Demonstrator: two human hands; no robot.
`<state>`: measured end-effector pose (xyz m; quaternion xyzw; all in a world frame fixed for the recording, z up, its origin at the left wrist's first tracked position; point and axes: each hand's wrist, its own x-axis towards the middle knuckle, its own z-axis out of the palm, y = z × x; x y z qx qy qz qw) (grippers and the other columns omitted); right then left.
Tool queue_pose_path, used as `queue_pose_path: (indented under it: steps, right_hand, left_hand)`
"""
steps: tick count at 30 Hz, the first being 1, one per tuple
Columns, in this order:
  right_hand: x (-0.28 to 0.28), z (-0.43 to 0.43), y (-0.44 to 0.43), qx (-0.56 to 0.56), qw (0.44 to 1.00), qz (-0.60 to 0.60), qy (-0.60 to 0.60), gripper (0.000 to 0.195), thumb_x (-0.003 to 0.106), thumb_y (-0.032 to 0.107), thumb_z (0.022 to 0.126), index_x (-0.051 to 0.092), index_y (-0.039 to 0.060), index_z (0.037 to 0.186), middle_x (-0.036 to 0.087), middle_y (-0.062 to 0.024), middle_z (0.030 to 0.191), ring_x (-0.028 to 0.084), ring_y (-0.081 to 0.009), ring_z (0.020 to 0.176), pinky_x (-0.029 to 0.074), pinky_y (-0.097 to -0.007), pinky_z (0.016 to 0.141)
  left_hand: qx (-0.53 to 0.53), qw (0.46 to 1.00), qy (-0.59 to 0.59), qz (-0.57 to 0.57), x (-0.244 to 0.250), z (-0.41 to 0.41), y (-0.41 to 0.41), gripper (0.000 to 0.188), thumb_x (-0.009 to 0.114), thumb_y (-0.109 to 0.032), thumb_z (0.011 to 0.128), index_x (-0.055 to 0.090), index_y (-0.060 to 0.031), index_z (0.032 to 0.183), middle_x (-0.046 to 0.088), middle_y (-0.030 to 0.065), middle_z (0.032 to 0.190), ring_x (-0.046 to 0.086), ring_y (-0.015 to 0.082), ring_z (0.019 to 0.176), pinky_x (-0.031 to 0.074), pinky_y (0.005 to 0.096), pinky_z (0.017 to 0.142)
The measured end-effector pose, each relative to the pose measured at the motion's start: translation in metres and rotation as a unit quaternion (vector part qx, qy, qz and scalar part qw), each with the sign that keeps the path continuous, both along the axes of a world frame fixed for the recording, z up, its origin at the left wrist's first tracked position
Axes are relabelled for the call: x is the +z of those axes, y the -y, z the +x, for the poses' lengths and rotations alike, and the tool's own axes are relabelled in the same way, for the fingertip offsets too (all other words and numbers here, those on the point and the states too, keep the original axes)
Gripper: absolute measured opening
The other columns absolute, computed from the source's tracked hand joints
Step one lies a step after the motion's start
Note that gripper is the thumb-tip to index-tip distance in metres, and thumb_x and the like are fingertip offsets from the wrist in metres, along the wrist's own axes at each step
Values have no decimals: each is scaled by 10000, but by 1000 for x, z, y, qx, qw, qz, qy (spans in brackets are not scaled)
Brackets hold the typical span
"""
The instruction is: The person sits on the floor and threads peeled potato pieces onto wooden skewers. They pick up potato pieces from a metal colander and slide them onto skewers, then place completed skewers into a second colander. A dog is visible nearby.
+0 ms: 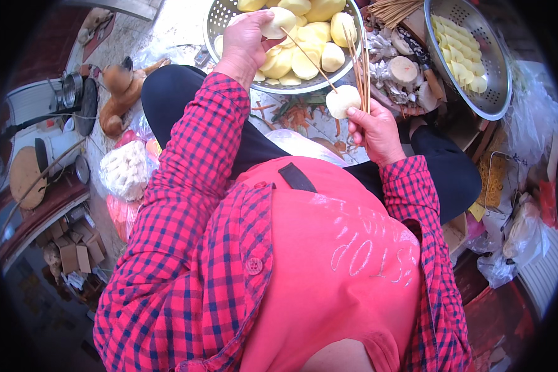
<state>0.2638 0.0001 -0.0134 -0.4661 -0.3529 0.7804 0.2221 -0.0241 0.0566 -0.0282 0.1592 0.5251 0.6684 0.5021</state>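
Observation:
Over the bowl's left side, my left hand point(244, 44) pinches a pale potato slice point(279, 23). One end of a bamboo skewer point(309, 59) meets this slice; whether it has pierced it, I cannot tell. Lower right, my right hand point(374, 130) grips a second peeled slice point(343, 101) at the skewer's other end. A bundle of several bare skewers point(363, 69) stands up from the same hand. Beneath both hands is a perforated metal colander point(212, 28), filled with peeled potatoes point(325, 9) and cut slices point(305, 64).
At right, another colander point(495, 93) holds skewered potato slices point(458, 51). Between the colanders lie mushrooms point(402, 69), a wooden-handled knife point(431, 83) and more skewers point(395, 10). Peelings point(295, 116) litter the floor. A brown dog point(118, 95) rests left of my knee, near plastic bags point(125, 169).

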Motion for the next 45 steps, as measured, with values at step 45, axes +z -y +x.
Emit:
queue_pose_path:
  steps: [45]
  right_hand:
    - [-4,1,-5,-97,995,14,-13,104,612,126,916,571,44,965,589,-19,685,478,-57,448,348,-175,385]
  left_hand:
    - [-315,574,-731,-193,-20,53,9,320,673,-251,790,632,-51,1037,646,165,1050,659,332,947,535,423,800]
